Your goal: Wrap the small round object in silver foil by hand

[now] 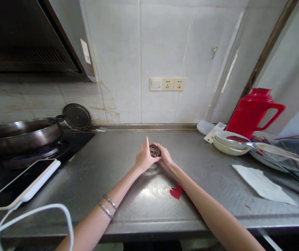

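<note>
Over the middle of the steel counter [123,153], my left hand [144,156] and my right hand [166,155] come together around a small round shiny object [155,150], brownish with a scalloped-looking rim. Its exact kind is hard to make out, and my fingers cover its sides. My left palm and thumb press on it from the left, with one finger pointing up. From the right, my right hand curls about it. A torn red scrap [176,191] lies on the counter beside my right forearm.
At left, a pan [21,134] sits on the stove, with a phone [18,183] and white cable [47,206] in front. On the right stand a red thermos [254,113], stacked bowls [230,148], a plate [282,157] and a white napkin [263,184].
</note>
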Available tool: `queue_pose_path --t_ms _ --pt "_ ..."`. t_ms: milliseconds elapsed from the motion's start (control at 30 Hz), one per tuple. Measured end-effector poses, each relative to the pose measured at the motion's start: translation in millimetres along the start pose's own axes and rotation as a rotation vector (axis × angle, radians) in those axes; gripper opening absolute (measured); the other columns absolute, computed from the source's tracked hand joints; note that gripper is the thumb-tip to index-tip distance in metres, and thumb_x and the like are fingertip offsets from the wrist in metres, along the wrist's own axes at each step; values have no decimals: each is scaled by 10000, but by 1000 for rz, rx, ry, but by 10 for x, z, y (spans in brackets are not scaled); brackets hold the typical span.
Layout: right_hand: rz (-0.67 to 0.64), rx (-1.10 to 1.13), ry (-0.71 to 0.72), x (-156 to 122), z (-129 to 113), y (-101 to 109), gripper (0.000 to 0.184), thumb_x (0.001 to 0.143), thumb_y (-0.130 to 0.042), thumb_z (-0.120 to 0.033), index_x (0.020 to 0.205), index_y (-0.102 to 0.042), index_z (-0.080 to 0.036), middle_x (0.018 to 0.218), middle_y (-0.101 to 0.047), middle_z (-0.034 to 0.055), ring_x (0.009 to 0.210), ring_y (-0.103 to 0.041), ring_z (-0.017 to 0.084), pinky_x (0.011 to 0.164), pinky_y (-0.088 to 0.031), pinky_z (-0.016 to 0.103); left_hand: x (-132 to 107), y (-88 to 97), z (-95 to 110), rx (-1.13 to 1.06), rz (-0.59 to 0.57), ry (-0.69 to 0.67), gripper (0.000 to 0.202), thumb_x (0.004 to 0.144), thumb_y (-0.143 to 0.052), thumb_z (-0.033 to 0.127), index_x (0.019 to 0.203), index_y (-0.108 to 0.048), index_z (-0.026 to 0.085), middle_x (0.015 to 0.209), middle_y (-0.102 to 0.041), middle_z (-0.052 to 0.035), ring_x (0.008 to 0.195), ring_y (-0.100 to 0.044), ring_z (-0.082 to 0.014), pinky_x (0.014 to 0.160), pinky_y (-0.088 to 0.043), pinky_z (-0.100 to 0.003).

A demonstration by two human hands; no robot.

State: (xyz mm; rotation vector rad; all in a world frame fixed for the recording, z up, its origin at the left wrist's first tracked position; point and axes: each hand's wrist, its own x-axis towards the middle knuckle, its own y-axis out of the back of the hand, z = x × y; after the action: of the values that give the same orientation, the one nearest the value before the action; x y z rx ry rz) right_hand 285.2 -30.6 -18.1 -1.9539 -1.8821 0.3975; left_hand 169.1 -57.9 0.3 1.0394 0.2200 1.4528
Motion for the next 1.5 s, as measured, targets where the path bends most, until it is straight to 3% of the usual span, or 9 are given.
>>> queue_pose_path --t_ms 167,267,367,500,667,900,1200,1400,1500 --pt "-1 30 -15 41 -129 46 230 716 -572 -372 827 -692 -210 819 -720 18 775 -643 192 717 -502 296 110 11 -111 -325 -67 -58 1160 550 -797 404 1456 -139 102 1382 -407 -238 1280 -405 -336 1014 -382 -460" --pt "-38 30 -47 22 -209 58 231 715 -573 -334 849 -695 -191 801 -719 37 743 -654 201 690 -508 309 184 62 -171 -529 -169 34 1083 568 -795 372 1441 -212 109 1420 -370 -231 1285 -412 -321 1030 -382 -452" --pt "-119 25 -83 -32 -244 41 235 719 -577 -303 857 -708 -166 822 -725 61 760 -663 205 726 -513 313 190 73 -189 -638 -273 93 1104 526 -830 322 1429 -227 120 1374 -442 -206 1244 -463 -309 1021 -394 -458" --pt "-144 41 -123 -77 -210 19 241 756 -564 -305 859 -718 -152 874 -733 79 782 -670 202 763 -515 303 117 33 -169 -705 -348 -38 948 549 -816 277 1344 -320 136 1260 -551 -148 1125 -560 -244 982 -436 -413" --pt "-109 56 -186 -59 -143 43 314 826 -506 -375 816 -720 -145 801 -734 97 754 -678 218 748 -524 329 53 24 -133 -563 -287 -59 731 594 -776 329 1203 -438 106 1119 -621 -125 1012 -602 -233 928 -465 -407" --pt "-144 56 -120 -62 -115 22 449 837 -456 -536 810 -712 -168 842 -733 97 872 -666 232 791 -513 336 72 -90 -187 -593 -158 81 1113 546 -796 341 1428 -173 71 1307 -514 -180 1188 -519 -257 1024 -400 -402" --pt "-47 90 -53 -87 -97 -59 423 826 -472 -521 803 -714 -175 838 -735 77 887 -658 239 792 -505 342 3 -74 -101 -407 21 -10 1046 555 -762 325 1421 -216 112 1228 -592 -157 1159 -553 -268 988 -440 -418" --pt "0 128 -48 -123 -75 -102 408 826 -478 -513 832 -709 -177 834 -736 58 855 -662 226 800 -499 331 -9 -66 -55 -304 131 -43 983 549 -762 340 1382 -283 128 1308 -516 -185 1169 -540 -280 984 -437 -432" --pt "9 163 -39 -145 -54 -127 373 824 -494 -491 837 -704 -182 823 -737 49 856 -663 223 810 -499 328 -14 -67 -62 -288 184 -62 931 562 -764 350 1354 -324 136 1246 -560 -165 1142 -554 -272 965 -449 -422"
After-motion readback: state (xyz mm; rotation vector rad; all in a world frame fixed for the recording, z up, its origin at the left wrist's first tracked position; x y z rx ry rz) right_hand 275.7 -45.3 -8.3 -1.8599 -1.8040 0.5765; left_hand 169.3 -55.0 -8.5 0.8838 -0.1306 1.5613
